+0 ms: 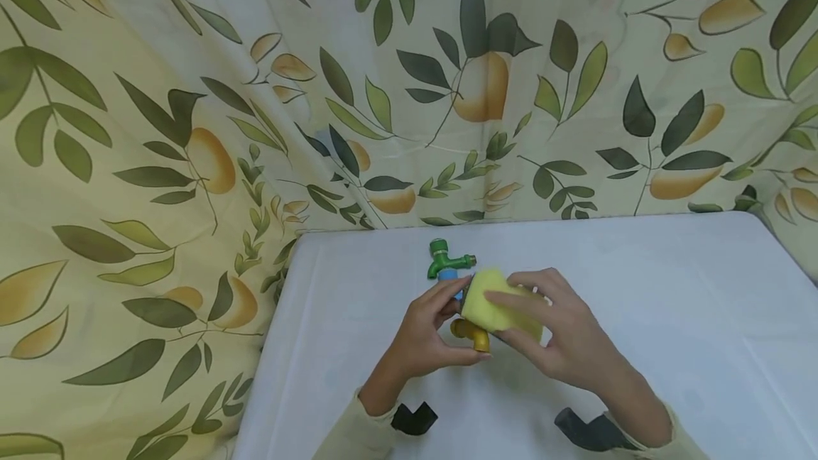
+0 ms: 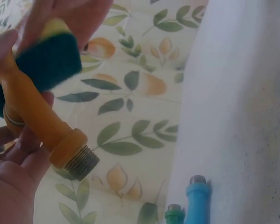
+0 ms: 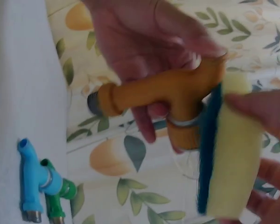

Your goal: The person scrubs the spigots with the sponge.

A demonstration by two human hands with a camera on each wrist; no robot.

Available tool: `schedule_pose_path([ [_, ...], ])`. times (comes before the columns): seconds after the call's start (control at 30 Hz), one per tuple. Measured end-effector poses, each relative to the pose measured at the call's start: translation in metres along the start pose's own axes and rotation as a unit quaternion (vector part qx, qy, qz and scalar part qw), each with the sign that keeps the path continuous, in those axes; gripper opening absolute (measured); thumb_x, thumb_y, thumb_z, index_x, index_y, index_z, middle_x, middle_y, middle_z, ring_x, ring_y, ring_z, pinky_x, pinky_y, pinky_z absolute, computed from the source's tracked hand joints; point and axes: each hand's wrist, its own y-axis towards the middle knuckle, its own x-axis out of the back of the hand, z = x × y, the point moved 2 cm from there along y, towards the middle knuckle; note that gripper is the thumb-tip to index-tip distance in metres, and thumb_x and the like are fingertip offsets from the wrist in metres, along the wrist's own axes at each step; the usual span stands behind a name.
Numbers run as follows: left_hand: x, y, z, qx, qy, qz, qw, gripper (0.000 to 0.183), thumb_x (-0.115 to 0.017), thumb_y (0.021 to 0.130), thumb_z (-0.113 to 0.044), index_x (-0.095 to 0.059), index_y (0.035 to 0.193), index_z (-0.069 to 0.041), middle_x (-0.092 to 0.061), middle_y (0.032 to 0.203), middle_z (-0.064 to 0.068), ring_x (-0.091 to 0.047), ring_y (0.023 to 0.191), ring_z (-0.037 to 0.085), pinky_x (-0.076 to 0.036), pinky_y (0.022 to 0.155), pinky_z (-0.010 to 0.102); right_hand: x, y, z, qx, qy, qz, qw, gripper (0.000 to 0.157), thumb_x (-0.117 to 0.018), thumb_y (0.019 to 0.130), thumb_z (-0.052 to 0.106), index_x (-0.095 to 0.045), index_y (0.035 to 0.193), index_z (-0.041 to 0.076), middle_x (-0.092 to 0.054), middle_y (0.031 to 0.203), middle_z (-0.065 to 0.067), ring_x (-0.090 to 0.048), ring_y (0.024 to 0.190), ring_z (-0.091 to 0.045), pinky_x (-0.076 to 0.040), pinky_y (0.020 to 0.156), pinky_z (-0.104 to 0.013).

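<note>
A yellow-orange plastic tap with a threaded metal end is gripped between the fingers and thumb of my left hand. My right hand holds a sponge, yellow on one face, with a dark green scouring layer on the other. In the right wrist view the scouring side of the sponge lies against the outlet end and body of the tap. The left wrist view shows the tap's threaded end pointing away from the fingers, with the sponge behind the tap.
On the white table, just beyond my hands, lie a green tap and a blue tap, side by side. A curtain printed with leaves and fruit hangs behind the table and along its left side.
</note>
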Motion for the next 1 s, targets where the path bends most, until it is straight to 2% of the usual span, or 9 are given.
schedule_pose_path([
  [0.1, 0.0001, 0.0005, -0.0003, -0.007, 0.003, -0.004, 1.0000, 0.096, -0.093, 0.065, 0.004, -0.043, 0.148, 0.006, -0.054, 0.141, 0.022, -0.065, 0.102, 0.023, -0.059, 0.094, 0.031, -0.0004, -0.0006, 0.0009, 0.033, 0.033, 0.003, 0.999, 0.053, -0.089, 0.075, 0.023, -0.073, 0.125, 0.027, -0.064, 0.124, 0.003, -0.054, 0.112, -0.012, -0.046, 0.089, -0.016],
  [0.17, 0.0002, 0.0010, -0.0006, -0.012, 0.007, -0.004, 0.9999, 0.097, -0.094, 0.064, 0.004, -0.044, 0.147, 0.006, -0.054, 0.141, 0.022, -0.063, 0.101, 0.024, -0.060, 0.092, 0.031, -0.0008, -0.0005, -0.0002, 0.032, 0.023, -0.007, 0.999, 0.050, -0.088, 0.077, 0.027, -0.074, 0.125, 0.027, -0.064, 0.124, 0.002, -0.053, 0.111, -0.012, -0.046, 0.089, -0.016],
  [0.27, 0.0007, 0.0015, -0.0008, -0.019, 0.025, -0.004, 0.9995, 0.097, -0.096, 0.064, -0.004, -0.046, 0.148, 0.001, -0.054, 0.142, 0.017, -0.061, 0.103, 0.020, -0.060, 0.090, 0.028, -0.0013, -0.0013, -0.0010, 0.011, 0.011, -0.016, 1.000, 0.049, -0.087, 0.079, 0.031, -0.073, 0.126, 0.029, -0.063, 0.124, 0.004, -0.051, 0.111, -0.010, -0.044, 0.089, -0.015],
  [0.4, 0.0028, 0.0017, 0.0008, -0.031, 0.048, -0.008, 0.9983, 0.099, -0.098, 0.065, -0.011, -0.047, 0.149, -0.004, -0.053, 0.144, 0.011, -0.060, 0.107, 0.017, -0.058, 0.089, 0.024, -0.0022, -0.0017, 0.0014, 0.049, 0.048, -0.006, 0.998, 0.047, -0.087, 0.079, 0.028, -0.074, 0.124, 0.026, -0.064, 0.124, 0.001, -0.053, 0.111, -0.013, -0.045, 0.091, -0.016],
  [0.47, 0.0037, 0.0020, 0.0023, -0.037, 0.051, -0.013, 0.9979, 0.099, -0.098, 0.065, -0.012, -0.047, 0.149, -0.004, -0.053, 0.145, 0.011, -0.061, 0.105, 0.017, -0.058, 0.086, 0.024, -0.0027, -0.0004, 0.0008, 0.039, 0.042, -0.012, 0.998, 0.048, -0.087, 0.079, 0.028, -0.074, 0.124, 0.026, -0.064, 0.124, 0.001, -0.053, 0.111, -0.012, -0.044, 0.091, -0.017],
  [0.57, 0.0037, 0.0023, 0.0035, -0.044, 0.043, -0.013, 0.9980, 0.099, -0.098, 0.065, -0.013, -0.047, 0.149, -0.004, -0.052, 0.144, 0.012, -0.061, 0.098, 0.015, -0.059, 0.082, 0.023, -0.0027, -0.0006, 0.0005, -0.005, 0.018, -0.023, 1.000, 0.051, -0.088, 0.077, 0.026, -0.073, 0.126, 0.027, -0.062, 0.124, 0.004, -0.050, 0.110, -0.009, -0.043, 0.086, -0.016],
  [0.73, 0.0028, 0.0021, 0.0033, -0.047, 0.052, -0.005, 0.9975, 0.098, -0.098, 0.065, -0.013, -0.047, 0.149, -0.007, -0.053, 0.142, 0.010, -0.059, 0.094, 0.015, -0.057, 0.081, 0.020, -0.0034, -0.0038, 0.0049, 0.017, 0.049, -0.012, 0.999, 0.053, -0.089, 0.075, 0.024, -0.073, 0.125, 0.025, -0.062, 0.123, 0.002, -0.052, 0.109, -0.010, -0.045, 0.082, -0.017],
  [0.87, 0.0025, 0.0014, 0.0049, -0.047, 0.058, -0.008, 0.9972, 0.101, -0.100, 0.062, -0.016, -0.049, 0.149, -0.008, -0.053, 0.142, 0.009, -0.057, 0.090, 0.013, -0.055, 0.078, 0.017, -0.0037, -0.0038, 0.0054, -0.006, 0.032, -0.027, 0.999, 0.051, -0.088, 0.078, 0.027, -0.072, 0.127, 0.026, -0.060, 0.124, 0.003, -0.049, 0.109, -0.009, -0.042, 0.083, -0.017],
  [1.0, 0.0028, 0.0013, 0.0077, -0.050, 0.069, -0.018, 0.9962, 0.103, -0.102, 0.056, -0.017, -0.052, 0.146, -0.008, -0.053, 0.140, 0.008, -0.055, 0.086, 0.010, -0.054, 0.074, 0.015, -0.0046, -0.0049, 0.0077, -0.001, 0.038, -0.015, 0.999, 0.054, -0.089, 0.075, 0.024, -0.072, 0.126, 0.025, -0.060, 0.122, 0.002, -0.049, 0.106, -0.008, -0.043, 0.081, -0.017],
])
